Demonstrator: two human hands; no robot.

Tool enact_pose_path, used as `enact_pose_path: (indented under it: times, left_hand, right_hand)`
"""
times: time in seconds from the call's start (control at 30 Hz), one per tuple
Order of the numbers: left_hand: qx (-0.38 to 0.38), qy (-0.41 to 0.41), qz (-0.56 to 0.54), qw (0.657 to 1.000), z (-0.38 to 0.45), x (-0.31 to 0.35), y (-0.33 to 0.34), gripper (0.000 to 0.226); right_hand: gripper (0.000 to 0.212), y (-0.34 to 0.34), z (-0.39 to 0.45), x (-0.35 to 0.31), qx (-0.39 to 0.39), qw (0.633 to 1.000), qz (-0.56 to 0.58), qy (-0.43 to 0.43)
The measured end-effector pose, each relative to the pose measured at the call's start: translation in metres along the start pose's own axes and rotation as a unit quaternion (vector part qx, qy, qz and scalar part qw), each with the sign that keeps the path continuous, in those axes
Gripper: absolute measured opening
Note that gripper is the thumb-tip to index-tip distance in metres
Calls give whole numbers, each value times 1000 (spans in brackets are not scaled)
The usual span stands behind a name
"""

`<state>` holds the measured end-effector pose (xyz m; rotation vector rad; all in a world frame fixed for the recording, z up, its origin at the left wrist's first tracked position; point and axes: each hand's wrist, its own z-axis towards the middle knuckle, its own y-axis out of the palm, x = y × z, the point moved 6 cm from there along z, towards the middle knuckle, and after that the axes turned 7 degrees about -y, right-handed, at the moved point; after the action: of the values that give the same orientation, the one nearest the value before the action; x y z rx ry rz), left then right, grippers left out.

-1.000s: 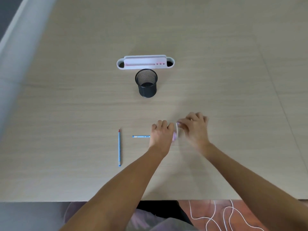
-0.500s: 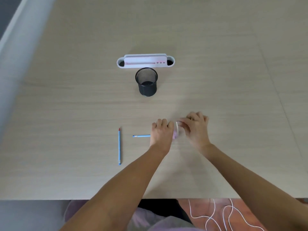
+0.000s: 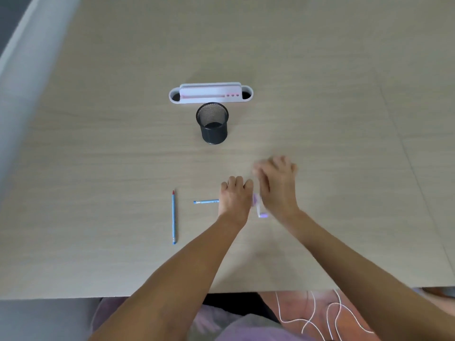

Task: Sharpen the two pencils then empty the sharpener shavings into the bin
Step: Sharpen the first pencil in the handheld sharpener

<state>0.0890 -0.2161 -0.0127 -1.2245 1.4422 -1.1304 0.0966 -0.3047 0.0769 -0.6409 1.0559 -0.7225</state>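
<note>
A blue pencil (image 3: 173,217) with a red tip lies alone on the table, left of my hands. A second blue pencil (image 3: 206,201) lies level, and its right end disappears under my left hand (image 3: 235,195). That hand is closed over a small purple-and-white sharpener (image 3: 255,199), mostly hidden. The sharpener's white crank with a purple knob (image 3: 263,214) hangs free on its right side. My right hand (image 3: 277,188) is blurred just right of the sharpener, fingers loosely spread and raised off the crank. The black mesh bin (image 3: 213,124) stands upright farther back.
A white desk organiser (image 3: 210,94) with pink trim sits behind the bin. The wooden table (image 3: 344,143) stretches wide to both sides, with its front edge near my body. White cables (image 3: 320,313) lie on the floor below at the right.
My right hand has let go of the crank and lifted up and away. The crank knob now hangs at the bottom, in plain sight. My left hand and both pencils have stayed put.
</note>
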Motion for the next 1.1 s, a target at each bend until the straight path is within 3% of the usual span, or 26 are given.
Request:
enact_pose_path:
  times: [0.07,0.13,0.23,0.3,0.43,0.53,0.67,0.73,0.8,0.87,0.97,1.07,1.1]
  left_hand:
    - [18,-3,9,1000,3,-2,4,47]
    - [13,-1,14,1000,3,-2,4,53]
    - [10,-9,12,1000,3,-2,5,55]
    - [15,-7,13,1000,3,-2,4,54]
    - [26,-3,13,1000,3,-2,4,52]
    - [27,15,22,999,1,-1,2,51]
    - [12,23,9,1000,1,-1,5,55]
    - [11,6,16,1000,3,-3,4,58]
    - [20,-2,8,1000,4,-3,4,57]
    - [15,-8,14,1000,3,-3,6,58]
    - [19,-15,14,1000,2,-1,3,58]
    - [20,-13,40,999,2,0,0,56]
    - [22,-13,44,999,3,0,0,56]
  right_hand:
    - [19,10,20,29,-13,996,-7,93]
    - [19,29,-1,64,-114,982,-36,147]
    - [28,49,-63,77,-317,939,6,135]
    - [31,51,-84,66,-379,916,69,113]
    - [39,45,-88,50,-392,913,94,60]
    - [28,30,-71,45,-338,935,108,19]
    - [24,35,-21,59,-274,961,42,-23]
    - [20,56,-5,71,-335,942,-20,3]
    - [8,75,-8,80,-430,895,-115,30]
    - [15,86,-22,78,-475,860,-183,32]
    - [25,85,-53,74,-478,857,-185,49]
    - [10,71,-87,71,-470,875,-95,62]
    - [18,63,-90,67,-460,884,-47,69]
